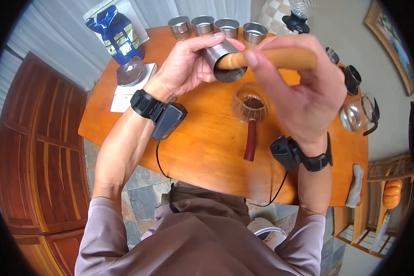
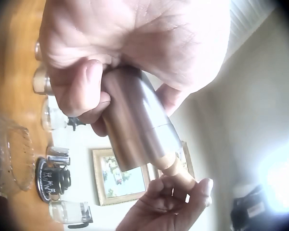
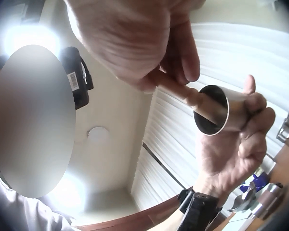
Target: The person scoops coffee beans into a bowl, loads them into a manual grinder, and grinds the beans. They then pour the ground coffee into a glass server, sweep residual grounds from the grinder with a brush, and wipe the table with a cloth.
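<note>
My left hand (image 1: 181,69) grips a brushed metal cup (image 1: 217,54) over the table, its mouth tilted down toward me. The right hand (image 1: 310,99) pinches a turned wooden handle (image 1: 290,59) that runs into the cup's mouth. Inside the cup, the handle's far end is hidden. In the right wrist view the wooden handle (image 3: 178,90) slants through the dark opening of the cup (image 3: 216,110). The left wrist view shows fingers wrapped around the cup (image 2: 137,120). Below the hands stands a ribbed glass vessel (image 1: 255,112) with dark contents and a red-brown handle (image 1: 250,145).
Several metal cups (image 1: 202,25) line the table's far edge. A blue bag (image 1: 117,37) stands back left, near a clear dish (image 1: 130,71) on a white base. On the right are a glass pot (image 1: 354,115) and a grey cloth (image 1: 354,186). Cables hang from both wrists.
</note>
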{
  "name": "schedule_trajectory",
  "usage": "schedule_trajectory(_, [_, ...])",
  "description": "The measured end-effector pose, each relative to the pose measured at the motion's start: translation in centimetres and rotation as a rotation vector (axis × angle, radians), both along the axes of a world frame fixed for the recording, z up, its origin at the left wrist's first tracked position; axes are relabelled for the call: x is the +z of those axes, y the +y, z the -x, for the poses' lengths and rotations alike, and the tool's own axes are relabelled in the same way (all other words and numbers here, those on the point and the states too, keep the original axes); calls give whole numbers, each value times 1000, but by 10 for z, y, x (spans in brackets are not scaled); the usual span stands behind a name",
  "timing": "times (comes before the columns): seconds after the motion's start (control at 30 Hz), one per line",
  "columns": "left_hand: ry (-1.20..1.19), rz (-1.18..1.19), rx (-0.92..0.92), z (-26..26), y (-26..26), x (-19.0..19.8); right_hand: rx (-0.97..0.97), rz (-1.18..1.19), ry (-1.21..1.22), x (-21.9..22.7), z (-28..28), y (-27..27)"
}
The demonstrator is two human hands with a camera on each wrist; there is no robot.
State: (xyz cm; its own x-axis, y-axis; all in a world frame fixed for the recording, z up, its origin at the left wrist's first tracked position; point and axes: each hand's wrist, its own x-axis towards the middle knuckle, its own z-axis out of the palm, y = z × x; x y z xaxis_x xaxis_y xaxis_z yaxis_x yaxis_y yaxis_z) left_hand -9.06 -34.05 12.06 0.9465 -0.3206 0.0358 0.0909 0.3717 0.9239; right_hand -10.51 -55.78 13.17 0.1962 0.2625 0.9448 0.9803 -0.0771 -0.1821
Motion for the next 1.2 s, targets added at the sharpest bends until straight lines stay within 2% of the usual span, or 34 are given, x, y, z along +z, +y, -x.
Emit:
schedule_trajectory(0.07, [-28, -53, -49, -2, 6, -5, 9, -82, 242, 4, 12, -1])
schedule_trajectory(0.1, [-19, -64, -32, 1, 4, -3, -10, -90, 153, 1, 12, -7])
schedule_trajectory(0.2, [-27, -17, -61, -1, -1, -6, -68, -135, 148, -7, 29, -8])
schedule_trajectory(0.23, [7, -9, -21, 2, -6, -7, -83, -197, 65, -12, 30, -6])
schedule_trajectory(0.27, [8, -6, -35, 1, -4, -9, -97, -194, 65, -17, 34, -10])
schedule_trajectory(0.33, [-64, -52, -182, -4, 5, -16, -108, -78, 77, -25, 43, -18])
schedule_trajectory(0.4, [-49, -50, -182, -2, 1, -21, -144, -64, 85, -24, 52, -23])
schedule_trajectory(0.47, [-52, -8, -207, -7, -5, -25, -116, -271, 276, -23, 56, -29])
schedule_trajectory(0.5, [-48, -7, -215, -7, -4, -27, -81, -327, 253, -25, 57, -28])
schedule_trajectory(0.6, [-60, 66, -277, -9, -2, -33, -86, -195, 131, -36, 55, -29])
schedule_trajectory(0.63, [-46, 54, -254, -9, -2, -34, -90, -195, 135, -37, 56, -33])
schedule_trajectory(0.67, [-43, 53, -256, -6, -5, -32, -169, -149, 173, -36, 58, -38])
schedule_trajectory(0.7, [-29, 3, -182, -7, -14, -29, -250, -107, 219, -35, 56, -45])
schedule_trajectory(0.73, [-22, -45, -109, -5, -17, -29, -253, -109, 225, -35, 56, -44])
schedule_trajectory(0.77, [-18, -48, -113, -6, -16, -30, -180, -187, 254, -35, 54, -42])
schedule_trajectory(0.83, [-44, 11, -236, -12, -11, -33, -92, -255, 254, -34, 52, -39])
schedule_trajectory(0.97, [-54, 7, -257, -17, -7, -36, -137, -129, 288, -37, 51, -47])
schedule_trajectory(1.03, [-72, -104, -161, -11, -13, -33, -198, -224, 256, -35, 52, -47])
schedule_trajectory(1.17, [-19, -63, -104, -9, -22, -32, -179, -211, 181, -35, 50, -47])
schedule_trajectory(1.2, [-28, -83, -84, -9, -20, -35, -194, -141, 187, -36, 48, -46])
